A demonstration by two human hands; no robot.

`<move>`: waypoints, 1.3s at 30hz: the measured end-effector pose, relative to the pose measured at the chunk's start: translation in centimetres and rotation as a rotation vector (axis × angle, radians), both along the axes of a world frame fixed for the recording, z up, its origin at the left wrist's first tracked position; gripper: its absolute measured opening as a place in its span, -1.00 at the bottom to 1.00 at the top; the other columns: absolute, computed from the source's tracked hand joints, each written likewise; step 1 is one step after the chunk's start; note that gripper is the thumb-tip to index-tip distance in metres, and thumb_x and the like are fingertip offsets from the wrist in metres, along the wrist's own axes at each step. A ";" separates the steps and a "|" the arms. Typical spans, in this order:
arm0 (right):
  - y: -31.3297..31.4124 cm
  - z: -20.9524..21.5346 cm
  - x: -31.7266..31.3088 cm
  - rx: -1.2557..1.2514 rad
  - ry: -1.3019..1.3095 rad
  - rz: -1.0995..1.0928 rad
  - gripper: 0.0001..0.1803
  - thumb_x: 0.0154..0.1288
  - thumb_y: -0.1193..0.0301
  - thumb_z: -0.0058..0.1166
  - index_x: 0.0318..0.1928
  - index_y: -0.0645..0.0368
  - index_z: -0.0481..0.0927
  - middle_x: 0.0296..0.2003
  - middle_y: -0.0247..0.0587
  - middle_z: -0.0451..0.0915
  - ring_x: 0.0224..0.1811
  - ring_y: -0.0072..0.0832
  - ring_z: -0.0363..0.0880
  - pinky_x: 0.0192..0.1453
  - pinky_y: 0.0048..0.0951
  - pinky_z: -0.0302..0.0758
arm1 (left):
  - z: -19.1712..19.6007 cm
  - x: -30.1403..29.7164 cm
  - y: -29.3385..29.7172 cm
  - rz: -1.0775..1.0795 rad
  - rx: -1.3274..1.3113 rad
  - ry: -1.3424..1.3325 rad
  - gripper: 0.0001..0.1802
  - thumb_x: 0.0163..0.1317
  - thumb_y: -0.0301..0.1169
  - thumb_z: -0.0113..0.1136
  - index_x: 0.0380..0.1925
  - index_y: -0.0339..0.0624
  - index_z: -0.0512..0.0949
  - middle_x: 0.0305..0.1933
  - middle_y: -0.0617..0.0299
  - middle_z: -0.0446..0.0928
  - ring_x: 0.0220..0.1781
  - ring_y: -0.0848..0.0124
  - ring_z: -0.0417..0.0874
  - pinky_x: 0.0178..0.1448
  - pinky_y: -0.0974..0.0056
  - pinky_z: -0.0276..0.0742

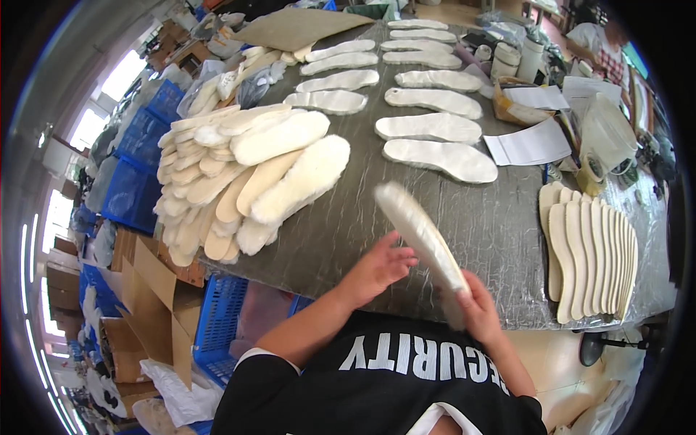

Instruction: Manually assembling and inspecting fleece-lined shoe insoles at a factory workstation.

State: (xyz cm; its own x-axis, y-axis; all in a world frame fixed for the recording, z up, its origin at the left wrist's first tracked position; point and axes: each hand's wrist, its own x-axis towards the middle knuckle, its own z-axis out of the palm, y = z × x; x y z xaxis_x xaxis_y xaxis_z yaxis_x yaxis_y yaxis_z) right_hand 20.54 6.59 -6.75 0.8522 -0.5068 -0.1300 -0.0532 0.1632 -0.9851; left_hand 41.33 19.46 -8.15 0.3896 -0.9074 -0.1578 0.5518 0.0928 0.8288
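Note:
My right hand (478, 308) grips the lower end of a pale insole (424, 235), which is tilted on edge above the table and blurred by motion. Just left of it, my left hand (380, 267) is open with its fingers apart and nothing in it. To the left lies a heap of cream fleecy insoles (210, 170), some fluffy side up. Beyond my hands, white insoles (438, 159) are laid out flat in two columns. At the right, a fanned row of thin cream insoles (591, 250) overlaps one another.
The grey table (326, 264) has its near edge at my waist. Papers (529, 143), a clear plastic tub (607, 134) and jars (518, 59) stand at the far right. Left of the table are a blue crate (217, 319) and an open cardboard box (156, 304). Another person (598, 43) sits far right.

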 end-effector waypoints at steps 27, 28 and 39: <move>-1.7 -1.0 -5.2 -0.687 0.222 -0.193 -0.77 0.25 0.45 0.18 -0.09 0.24 0.63 -0.22 -0.02 0.65 -0.18 -0.10 0.64 -0.08 -0.23 0.57 | -0.3 12.3 -18.4 0.005 -0.035 -2.160 -0.82 -0.05 -0.42 0.33 -0.41 -0.16 0.57 -0.29 0.15 0.55 -0.07 0.14 0.54 0.04 0.06 0.40; -1.6 -1.4 -5.5 -0.691 0.230 -0.214 -0.77 0.25 0.45 0.18 -0.09 0.24 0.63 -0.22 -0.02 0.65 -0.18 -0.10 0.64 -0.08 -0.23 0.57 | -0.7 11.9 -19.2 -0.041 0.041 -2.193 -0.84 -0.05 -0.44 0.32 -0.40 -0.11 0.60 -0.26 0.18 0.55 -0.04 0.18 0.54 0.10 0.04 0.37; -2.8 -2.5 -6.9 -0.753 0.177 -0.377 -0.82 0.24 0.43 0.18 -0.17 0.21 0.65 -0.28 -0.06 0.65 -0.21 -0.12 0.64 -0.12 -0.22 0.57 | -3.7 10.6 -20.8 -0.102 0.021 -2.304 -0.91 0.02 -0.45 0.26 -0.43 -0.11 0.56 -0.33 0.23 0.50 -0.12 0.23 0.53 0.06 0.03 0.29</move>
